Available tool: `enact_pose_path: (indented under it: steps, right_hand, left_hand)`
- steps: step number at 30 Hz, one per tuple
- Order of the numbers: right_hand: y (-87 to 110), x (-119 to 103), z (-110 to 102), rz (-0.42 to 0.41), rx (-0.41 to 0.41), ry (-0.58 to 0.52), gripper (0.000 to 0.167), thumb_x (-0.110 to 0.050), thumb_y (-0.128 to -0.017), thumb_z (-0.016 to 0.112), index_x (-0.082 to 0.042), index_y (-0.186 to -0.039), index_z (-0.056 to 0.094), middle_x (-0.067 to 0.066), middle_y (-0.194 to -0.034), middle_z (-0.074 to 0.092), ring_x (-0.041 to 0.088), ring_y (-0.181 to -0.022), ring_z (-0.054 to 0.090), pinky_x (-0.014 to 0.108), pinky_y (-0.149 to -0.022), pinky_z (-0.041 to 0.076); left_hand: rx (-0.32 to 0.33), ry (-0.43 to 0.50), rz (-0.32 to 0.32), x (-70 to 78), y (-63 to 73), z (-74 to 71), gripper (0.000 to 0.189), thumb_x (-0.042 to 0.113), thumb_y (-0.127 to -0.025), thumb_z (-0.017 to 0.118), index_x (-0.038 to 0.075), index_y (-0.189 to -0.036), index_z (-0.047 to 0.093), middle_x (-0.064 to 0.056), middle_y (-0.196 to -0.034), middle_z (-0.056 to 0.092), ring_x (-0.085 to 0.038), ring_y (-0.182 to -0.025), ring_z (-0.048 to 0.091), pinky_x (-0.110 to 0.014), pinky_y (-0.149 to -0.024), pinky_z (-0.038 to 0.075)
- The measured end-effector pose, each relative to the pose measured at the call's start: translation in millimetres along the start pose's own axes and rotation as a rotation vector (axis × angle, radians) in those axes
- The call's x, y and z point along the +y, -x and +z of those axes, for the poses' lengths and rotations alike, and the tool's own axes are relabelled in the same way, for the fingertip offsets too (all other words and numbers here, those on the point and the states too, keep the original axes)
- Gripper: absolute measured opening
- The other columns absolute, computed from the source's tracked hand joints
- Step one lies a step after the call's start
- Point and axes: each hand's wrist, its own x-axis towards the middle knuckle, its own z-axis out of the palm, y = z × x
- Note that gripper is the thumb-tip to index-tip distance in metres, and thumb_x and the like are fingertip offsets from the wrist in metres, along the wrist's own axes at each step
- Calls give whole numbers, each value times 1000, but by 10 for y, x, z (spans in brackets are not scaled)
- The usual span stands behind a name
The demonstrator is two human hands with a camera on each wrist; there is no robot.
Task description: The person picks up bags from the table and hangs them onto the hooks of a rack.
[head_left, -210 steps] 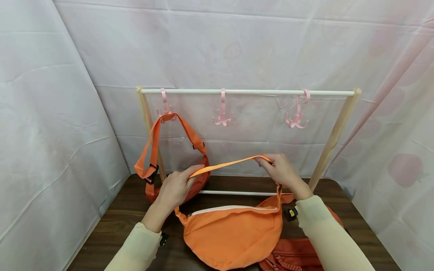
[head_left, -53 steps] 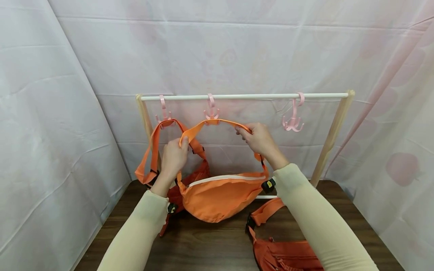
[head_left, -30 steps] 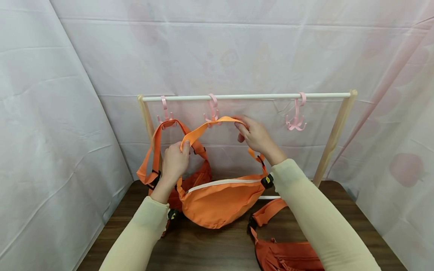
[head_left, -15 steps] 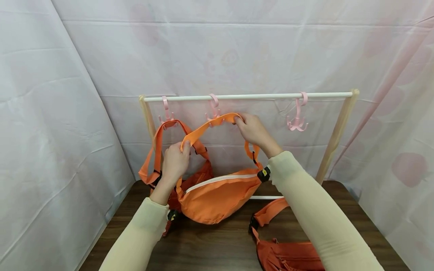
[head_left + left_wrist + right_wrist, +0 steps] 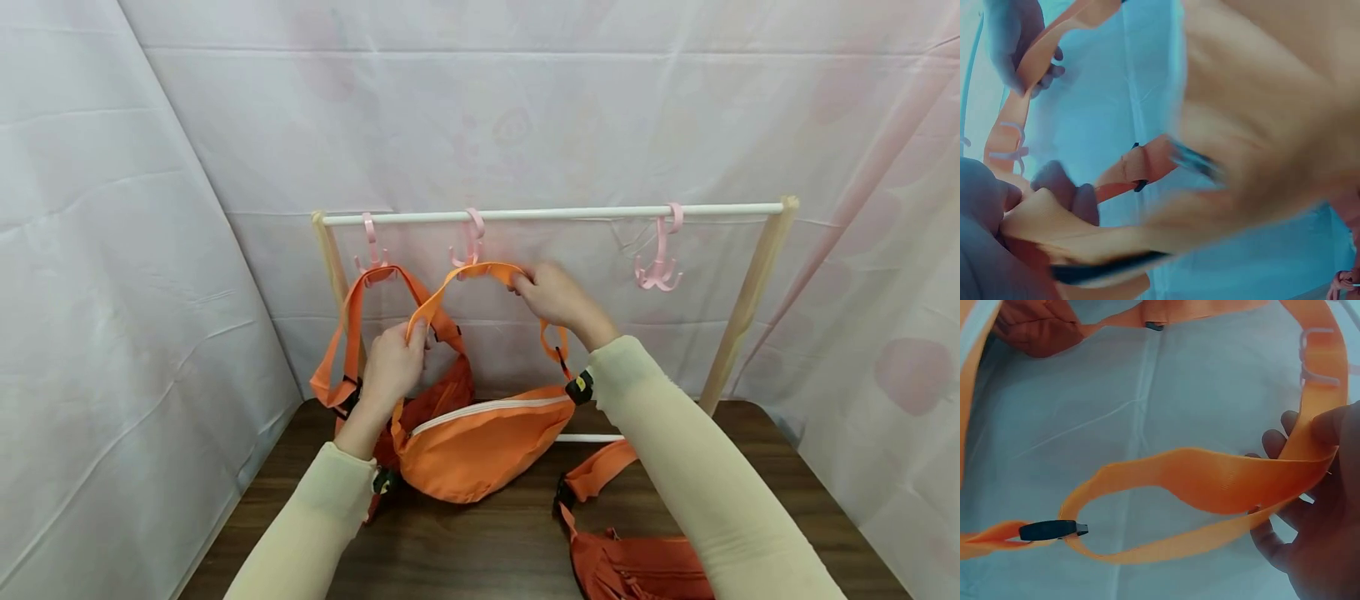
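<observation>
A bright orange waist bag with a white zip hangs from its strap, held up between both hands. My left hand pinches the strap's left side between thumb and fingers. On the right, my right hand grips the strap between thumb and fingers, with a slack loop dangling below by a black buckle. Between the hands the strap lies at the middle pink hook; hook prongs show across the strap in the right wrist view. The bag's body is blurred in the left wrist view.
A white rail on wooden posts carries the hooks. A darker orange bag's strap hangs on the left hook. The right hook bears nothing. A rust-red waist bag lies on the brown table, partly behind the right sleeve.
Since the earliest frame, both hands have raised the orange bag's strap to the middle hook, which now sits further left. In the last half second the strap sank slightly, the left hand lowering.
</observation>
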Motion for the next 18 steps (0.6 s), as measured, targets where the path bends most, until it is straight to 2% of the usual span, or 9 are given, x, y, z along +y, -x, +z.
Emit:
enact_pose_path:
  steps: [4, 7, 10, 14, 18]
  right_hand:
    - [19, 46, 44, -43, -16, 11, 40, -29, -114, 44, -4, -117, 75, 13, -99, 73, 24, -72, 54, 38, -70, 43]
    - [25, 61, 68, -69, -12, 3, 37, -27, -115, 47, -3, -122, 74, 16, -112, 75, 24, -83, 61, 39, -74, 45]
    - [26, 80, 85, -70, -6, 16, 36, -26, -115, 48, -1, -122, 73, 16, -114, 75, 24, -87, 62, 39, -76, 45]
    - [38, 107, 110, -43, -19, 50, 36, -28, -115, 48, -2, -123, 72, 18, -109, 72, 27, -78, 55, 40, -73, 44]
    - [53, 144, 153, -37, -16, 89, 35, -28, -115, 49, -3, -124, 72, 14, -104, 70, 26, -76, 53, 40, -74, 45]
  left_hand:
    - [-45, 42, -28, 6, 21, 48, 46, 43, -116, 41, 15, -88, 66, -5, -67, 66, -28, -52, 64, -38, -45, 43]
    - [-71, 48, -32, 6, 38, 92, 44, 41, -116, 42, 15, -92, 68, -4, -68, 66, -27, -54, 65, -39, -46, 44]
    - [-110, 39, -10, -4, 52, 145, 40, 36, -116, 44, 14, -97, 70, -7, -72, 67, -24, -52, 59, -36, -46, 42]
    - [-163, 35, 14, -41, 72, 218, 33, 29, -116, 45, 10, -106, 70, -12, -80, 69, -22, -52, 53, -33, -47, 40]
    - [-193, 42, 13, -74, 96, 269, 32, 26, -117, 45, 4, -113, 68, -15, -85, 69, -21, -54, 51, -33, -49, 41]
